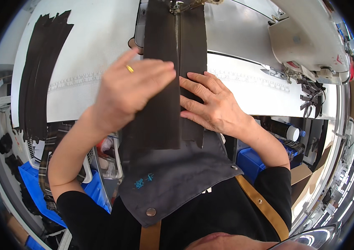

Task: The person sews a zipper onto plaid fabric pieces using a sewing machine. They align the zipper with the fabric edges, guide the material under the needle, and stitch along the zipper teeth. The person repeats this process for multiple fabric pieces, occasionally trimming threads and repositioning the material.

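Two long dark brown fabric strips [160, 104] run lengthwise from the sewing machine's presser foot [176, 7] toward me, over the table's front edge. Between them, near the foot, shows a metal zipper [177, 35]. My right hand [216, 104] lies flat with fingers spread, its fingertips on the right strip beside the seam line. Slightly blurred, my left hand [129, 85] hovers over or just touches the left strip, fingers stretched toward the seam; it wears a yellow ring, and I see nothing held in it.
A stack of dark fabric strips [39, 71] hangs over the table's front edge at left. The white machine head [310, 41] stands at far right, with black scraps [311, 98] hanging below it. Blue bins [250, 162] sit under the table, and a printed ruler [75, 81] crosses the tabletop.
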The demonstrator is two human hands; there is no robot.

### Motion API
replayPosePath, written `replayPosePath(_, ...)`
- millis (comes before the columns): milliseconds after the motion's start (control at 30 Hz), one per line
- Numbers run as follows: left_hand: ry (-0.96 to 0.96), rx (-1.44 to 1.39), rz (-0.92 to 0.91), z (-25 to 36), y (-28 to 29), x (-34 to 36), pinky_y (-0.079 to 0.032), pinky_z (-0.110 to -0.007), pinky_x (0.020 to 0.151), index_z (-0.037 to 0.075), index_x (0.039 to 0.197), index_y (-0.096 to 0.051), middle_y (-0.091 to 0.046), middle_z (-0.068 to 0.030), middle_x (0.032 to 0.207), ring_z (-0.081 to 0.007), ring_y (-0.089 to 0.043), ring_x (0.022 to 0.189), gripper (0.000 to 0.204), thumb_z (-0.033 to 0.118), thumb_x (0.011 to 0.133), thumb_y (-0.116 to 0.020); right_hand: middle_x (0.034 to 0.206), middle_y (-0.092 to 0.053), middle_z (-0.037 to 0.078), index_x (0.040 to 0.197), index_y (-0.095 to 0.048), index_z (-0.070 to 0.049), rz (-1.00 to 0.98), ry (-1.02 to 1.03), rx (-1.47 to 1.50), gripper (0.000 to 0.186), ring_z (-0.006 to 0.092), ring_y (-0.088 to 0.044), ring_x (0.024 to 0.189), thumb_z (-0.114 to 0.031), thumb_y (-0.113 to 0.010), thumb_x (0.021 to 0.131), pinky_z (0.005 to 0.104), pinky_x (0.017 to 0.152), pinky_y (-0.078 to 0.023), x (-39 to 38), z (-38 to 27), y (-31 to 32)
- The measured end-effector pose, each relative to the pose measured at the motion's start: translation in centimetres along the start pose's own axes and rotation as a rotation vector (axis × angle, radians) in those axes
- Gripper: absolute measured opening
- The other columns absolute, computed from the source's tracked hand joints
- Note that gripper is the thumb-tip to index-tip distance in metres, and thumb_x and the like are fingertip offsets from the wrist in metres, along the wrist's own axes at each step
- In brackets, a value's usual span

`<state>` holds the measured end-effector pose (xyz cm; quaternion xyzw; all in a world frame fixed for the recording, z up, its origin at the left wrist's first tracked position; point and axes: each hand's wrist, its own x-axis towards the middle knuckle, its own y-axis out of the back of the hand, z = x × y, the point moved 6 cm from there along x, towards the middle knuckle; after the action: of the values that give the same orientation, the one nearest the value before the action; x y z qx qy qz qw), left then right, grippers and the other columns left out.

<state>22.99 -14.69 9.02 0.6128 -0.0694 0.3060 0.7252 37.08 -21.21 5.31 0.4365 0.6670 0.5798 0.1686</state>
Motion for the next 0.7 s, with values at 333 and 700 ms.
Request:
replayPosePath(333, 0.015, -0.036, -0.042, -0.1, -3.2, -1.8, -0.029, -0.049, 0.104, 0.005, 0.100, -0.067, -0.065, -0.0055, 0.112, -0.0183, -0.064, 0.096, 0.024, 0.005, 0.078, -0.058, 0.125, -0.053, 0.007, 0.117, -0.059, -0.014, 0.013, -0.046, 0.014, 0.044, 0.0286, -0.050, 0.114, -0.031, -0.068, 0.078, 0.0461, 0.096, -0.042, -0.2, 0.2, -0.2)
replayPosePath(700, 0.006, 0.158, -0.139, -5.7, -4.2, 0.7, -0.027, -0.055, 0.104, 0.012, 0.109, -0.065, -0.058, 0.0011, 0.121, -0.0187, -0.054, 0.108, 0.029, 0.017, 0.080, -0.063, 0.127, -0.050, 0.010, 0.122, -0.058, -0.015, -0.068, -0.028, 0.062, 0.047, 0.0295, -0.047, 0.116, -0.028, -0.068, 0.078, 0.0475, 0.097, -0.040, 0.2, 0.2, -0.3)
